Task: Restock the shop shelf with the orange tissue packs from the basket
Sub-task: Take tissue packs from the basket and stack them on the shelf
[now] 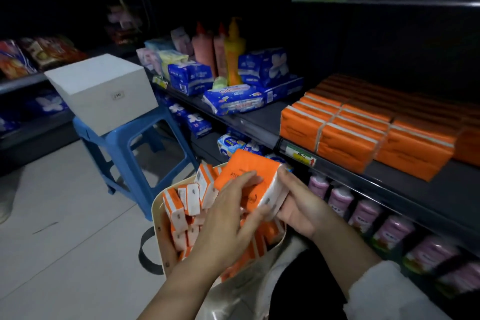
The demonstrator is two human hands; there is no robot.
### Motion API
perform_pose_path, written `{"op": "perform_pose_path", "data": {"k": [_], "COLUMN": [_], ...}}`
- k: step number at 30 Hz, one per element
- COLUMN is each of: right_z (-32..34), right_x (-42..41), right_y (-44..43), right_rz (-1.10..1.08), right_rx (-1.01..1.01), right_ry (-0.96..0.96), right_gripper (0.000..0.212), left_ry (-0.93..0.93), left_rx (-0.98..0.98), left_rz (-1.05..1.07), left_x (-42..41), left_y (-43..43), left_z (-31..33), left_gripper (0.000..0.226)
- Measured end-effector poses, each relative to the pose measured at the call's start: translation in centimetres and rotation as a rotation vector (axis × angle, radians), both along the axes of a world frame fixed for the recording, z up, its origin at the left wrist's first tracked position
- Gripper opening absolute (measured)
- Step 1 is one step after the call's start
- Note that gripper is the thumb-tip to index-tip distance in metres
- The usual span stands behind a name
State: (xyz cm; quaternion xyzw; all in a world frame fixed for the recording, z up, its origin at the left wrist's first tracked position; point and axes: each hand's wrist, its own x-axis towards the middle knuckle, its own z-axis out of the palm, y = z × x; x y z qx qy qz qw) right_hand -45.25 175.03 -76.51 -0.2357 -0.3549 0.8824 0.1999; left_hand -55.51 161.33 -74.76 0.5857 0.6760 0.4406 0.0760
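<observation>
The orange tissue pack (248, 173), a soft, glossy plastic-wrapped block with a white end, is held just above the basket (156, 218). It is tilted, broad orange face up, its far corner raised towards the shelf (259, 118); its long axis seems to run from the white end at the near right away to the upper left. The left hand (231, 218) lies over the orange face, fingers spread, thumb tucked at the near edge. The right hand (298, 209) cups the white end, fingers curled round it. More packs (181, 205) stand on end in the smooth cream basket. On the dark shelf, flat-stacked orange packs (363, 135) sit in rows. A blue plastic stool (124, 143) carries a plain white box (104, 91).
</observation>
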Motion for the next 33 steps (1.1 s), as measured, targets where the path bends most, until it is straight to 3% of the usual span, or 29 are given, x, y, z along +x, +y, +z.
{"op": "perform_pose_path", "data": {"k": [3,7,10,12,14,16,19,22,26,30,33], "right_z": [0.7,1.7,3.3,4.5,5.3,5.4,4.7,4.0,3.7,3.3,2.8], "right_x": [1.3,3.6,6.5,8.8,10.9,13.2,16.8,18.8,20.4,22.7,23.7], "right_y": [0.2,0.9,1.8,2.4,3.1,3.9,5.5,6.6,8.2,10.3,11.6], "right_rz": [-0.064,-0.126,-0.158,-0.182,-0.212,-0.239,-0.294,-0.405,-0.594,-0.64,-0.634], "right_rx": [0.064,0.063,0.128,0.185,0.25,0.287,0.309,0.279,0.197,0.183,0.182], "right_ry": [0.07,0.191,0.285,0.272,0.222,0.156,0.071,-0.002,-0.139,-0.182,-0.229], "right_gripper": [0.054,0.089,0.086,0.088,0.087,0.083,0.062,0.045,0.037,0.034,0.043], "left_ry": [-0.074,-0.006,0.012,-0.175,-0.586,-1.048,-1.356,-1.468,-1.656,-1.629,-1.577], "left_rx": [0.08,0.147,0.176,0.101,-0.006,-0.054,-0.213,-0.256,-0.143,-0.145,-0.195], "left_rz": [0.008,-0.002,0.119,0.228,0.205,0.03,-0.112,-0.085,-0.063,-0.038,-0.027], "left_x": [1.0,2.9,4.6,6.3,8.4,10.3,12.6,13.8,14.4,13.2,12.7], "left_y": [1.1,3.2,5.2,6.5,7.9,9.6,11.9,13.4,15.1,16.2,16.9], "left_z": [1.4,3.4,4.6,5.4,6.1,6.1,4.6,3.3,2.7,2.5,2.5], "left_gripper": [0.03,0.037,0.063,0.094,0.108,0.087,0.04,0.031,0.031,0.021,0.014]}}
